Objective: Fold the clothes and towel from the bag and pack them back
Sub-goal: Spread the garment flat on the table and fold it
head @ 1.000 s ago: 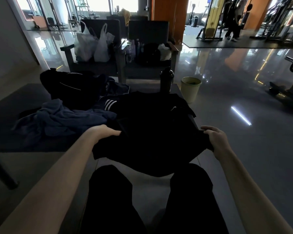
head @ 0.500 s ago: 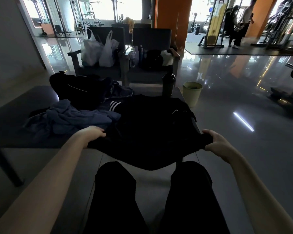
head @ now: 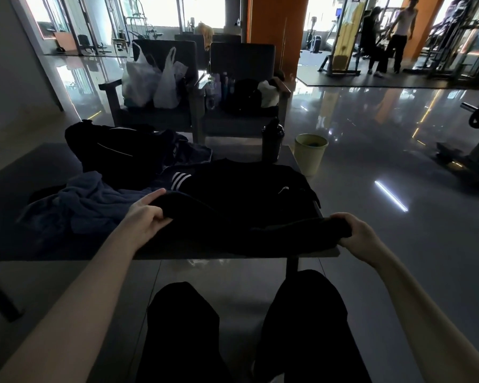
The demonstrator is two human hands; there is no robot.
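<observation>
On the table [head: 25,164], the black shirt [head: 246,194] lies spread just this side of the bottle [head: 272,142], its near hem running crosswise between the left hand [head: 147,214] and right hand [head: 357,233], each clutching one corner.

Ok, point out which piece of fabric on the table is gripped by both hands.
The black top with the small white logo: left hand and right hand grip its near edge. The blue towel and striped garment lie unheld.

A black top [head: 246,205] at frame centre is gripped by the left hand [head: 147,217] and right hand [head: 357,233]; a blue towel [head: 89,205] is heaped on the worktop [head: 25,167], centre-left.
</observation>
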